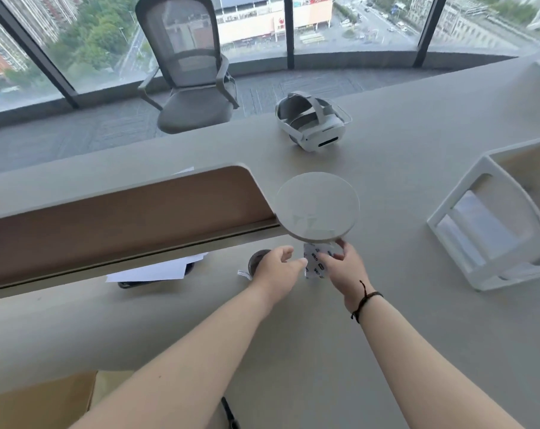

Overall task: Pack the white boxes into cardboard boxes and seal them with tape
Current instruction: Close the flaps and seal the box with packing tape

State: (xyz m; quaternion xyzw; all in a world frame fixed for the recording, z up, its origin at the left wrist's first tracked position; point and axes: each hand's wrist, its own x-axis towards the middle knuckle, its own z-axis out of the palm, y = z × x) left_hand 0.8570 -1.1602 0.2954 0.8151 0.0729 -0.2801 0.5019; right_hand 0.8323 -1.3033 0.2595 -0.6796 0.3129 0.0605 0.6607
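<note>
While reaching over the grey bench (386,320), both forearms extended toward a small white packet (316,260) with dark printed labels, just below a round grey disc (318,205). Right hand (344,267): grip closed on the packet, thumb and fingers pinching its right side and top edge; dark cord bracelet (366,300) on that wrist. Left hand (278,267): grip open, fingers loosely curled, holding nothing, fingertips just beside the packet's left edge; contact cannot be told. Behind the left hand, partly hidden: dark round object (258,257) with a white tag sticking out at its lower left, looks like a tape roll, not certain. Left of that: white paper sheets (157,269) lying over something dark, tucked under the raised divider. Divider panel (123,218): tan face, rounded top corner, running across the left half of the bench; the disc sits at its right end. Far side of bench: white headset (312,122), well apart from the hands. Right edge: white plastic tray rack (491,224), tilted, with pale sheets inside. Bottom left: cardboard box (36,404), only a corner in view below the bench edge, contents not visible. Beyond the bench: grey mesh office chair (191,66) against floor-to-ceiling windows (355,23), street and buildings far below.
</note>
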